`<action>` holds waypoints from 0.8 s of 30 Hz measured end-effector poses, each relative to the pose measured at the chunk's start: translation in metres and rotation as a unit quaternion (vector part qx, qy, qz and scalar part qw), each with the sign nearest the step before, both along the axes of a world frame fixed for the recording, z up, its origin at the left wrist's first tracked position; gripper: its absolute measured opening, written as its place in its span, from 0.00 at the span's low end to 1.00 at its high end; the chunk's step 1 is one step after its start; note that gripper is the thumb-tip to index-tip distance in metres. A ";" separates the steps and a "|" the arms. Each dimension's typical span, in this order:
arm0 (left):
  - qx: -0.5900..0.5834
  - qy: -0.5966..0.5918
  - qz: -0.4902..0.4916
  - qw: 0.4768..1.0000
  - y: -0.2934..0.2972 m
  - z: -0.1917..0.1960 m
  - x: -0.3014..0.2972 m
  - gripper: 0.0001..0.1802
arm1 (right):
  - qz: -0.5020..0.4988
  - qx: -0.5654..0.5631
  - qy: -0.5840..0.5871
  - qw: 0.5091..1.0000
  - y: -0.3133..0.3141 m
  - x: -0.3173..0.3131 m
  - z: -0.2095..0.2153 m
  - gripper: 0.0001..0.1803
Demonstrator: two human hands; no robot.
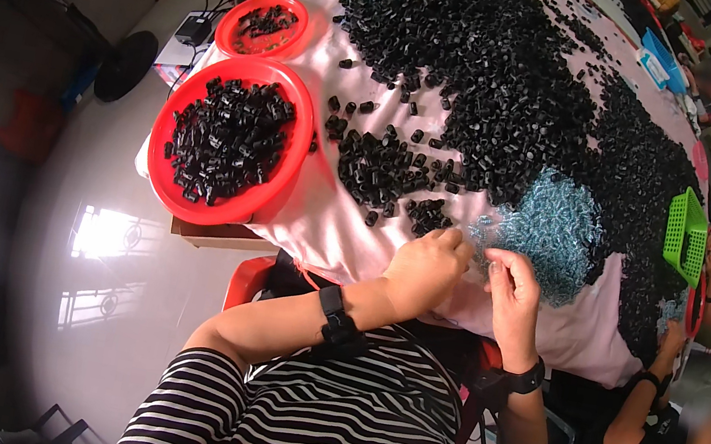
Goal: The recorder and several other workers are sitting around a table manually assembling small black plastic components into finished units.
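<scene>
My left hand [429,271] is closed at the near edge of the cloth-covered table, its fingertips bent down beside a little cluster of small black plastic cylinders [426,215]. What those fingers hold, if anything, is hidden. Just to its right, my right hand [514,304] has its fingers curled in, thumb and forefinger close together. Anything between them is too small to make out. The fingertips of both hands almost meet in front of a heap of tiny light-blue, see-through pieces [558,234]. A looser group of black cylinders [374,168] lies beyond my left hand.
A large red basin [288,182] of black pieces and a smaller red bowl [296,45] stand at the left edge. Black pieces [497,66] cover much of the pink cloth [324,240]. A green basket [686,237] stands right. Other people sit around, one person's arm [643,396] nearby.
</scene>
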State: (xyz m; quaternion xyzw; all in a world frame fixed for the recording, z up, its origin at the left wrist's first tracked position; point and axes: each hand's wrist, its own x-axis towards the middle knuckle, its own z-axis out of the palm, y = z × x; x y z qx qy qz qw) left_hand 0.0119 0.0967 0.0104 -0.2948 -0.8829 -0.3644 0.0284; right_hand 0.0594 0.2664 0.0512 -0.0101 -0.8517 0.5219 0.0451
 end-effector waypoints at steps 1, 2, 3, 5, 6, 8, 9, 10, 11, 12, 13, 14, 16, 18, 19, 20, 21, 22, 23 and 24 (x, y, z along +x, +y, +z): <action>-0.033 0.017 -0.009 0.999 0.001 0.000 -0.001 0.09 | -0.021 0.008 0.015 1.000 0.000 0.000 0.000 0.08; -0.067 0.033 -0.017 0.997 0.002 0.000 -0.002 0.09 | -0.026 0.005 0.032 0.999 0.003 -0.001 -0.005 0.09; -0.067 0.033 -0.018 0.997 0.002 -0.001 -0.001 0.09 | -0.026 0.005 0.031 0.999 0.003 0.000 -0.005 0.09; -0.067 0.041 -0.014 0.997 -0.001 -0.002 0.000 0.10 | -0.070 -0.051 0.015 0.996 0.001 0.001 -0.003 0.12; -0.069 0.040 -0.014 0.997 -0.004 -0.003 0.002 0.10 | -0.082 -0.057 0.023 0.995 0.000 0.000 -0.002 0.12; -0.038 0.019 0.003 0.999 -0.012 0.003 0.004 0.10 | -0.084 -0.062 0.025 0.994 0.000 0.000 0.006 0.12; -0.039 0.018 0.005 0.999 -0.018 0.007 0.005 0.10 | -0.086 -0.067 0.027 0.994 0.000 -0.001 0.008 0.12; -0.011 0.001 0.016 1.000 -0.026 0.015 0.006 0.10 | -0.089 -0.051 0.028 0.994 0.004 0.001 0.008 0.11; 0.017 -0.017 0.028 0.999 -0.035 0.021 0.006 0.11 | -0.087 -0.054 0.028 0.994 0.006 0.001 0.008 0.11; 0.037 -0.005 0.045 0.998 -0.047 0.027 0.003 0.12 | -0.091 -0.075 0.017 0.993 0.009 0.002 0.009 0.09; 0.062 -0.049 0.070 0.994 -0.059 0.031 0.001 0.11 | -0.093 -0.097 0.006 0.991 0.010 0.002 0.010 0.08; 0.065 -0.049 0.110 0.991 -0.071 0.030 -0.003 0.10 | -0.086 -0.124 0.001 0.989 0.011 0.002 0.011 0.06; 0.072 -0.056 0.179 0.980 -0.091 0.026 -0.010 0.11 | -0.080 -0.156 0.010 0.984 0.006 0.000 0.010 0.06; 0.066 -0.102 0.229 0.966 -0.104 0.025 -0.014 0.12 | -0.065 -0.191 0.015 0.979 0.005 -0.002 0.008 0.09; 0.065 -0.100 0.233 0.965 -0.106 0.026 -0.013 0.12 | -0.061 -0.192 0.015 0.979 0.002 -0.003 0.009 0.09; 0.065 -0.088 0.228 0.968 -0.106 0.025 -0.013 0.12 | -0.060 -0.181 0.015 0.982 -0.003 -0.004 0.010 0.09; 0.064 -0.076 0.222 0.970 -0.105 0.025 -0.013 0.12 | -0.060 -0.170 0.015 0.984 -0.006 -0.005 0.011 0.09; 0.059 -0.069 0.210 0.974 -0.102 0.024 -0.014 0.11 | -0.056 -0.169 0.015 0.984 -0.008 -0.005 0.012 0.09; 0.060 -0.067 0.212 0.973 -0.099 0.022 -0.015 0.11 | -0.046 -0.159 0.007 0.986 -0.009 -0.005 0.013 0.10; 0.026 -0.042 0.187 0.981 -0.095 0.020 -0.016 0.10 | -0.036 -0.148 -0.001 0.988 -0.010 -0.005 0.013 0.10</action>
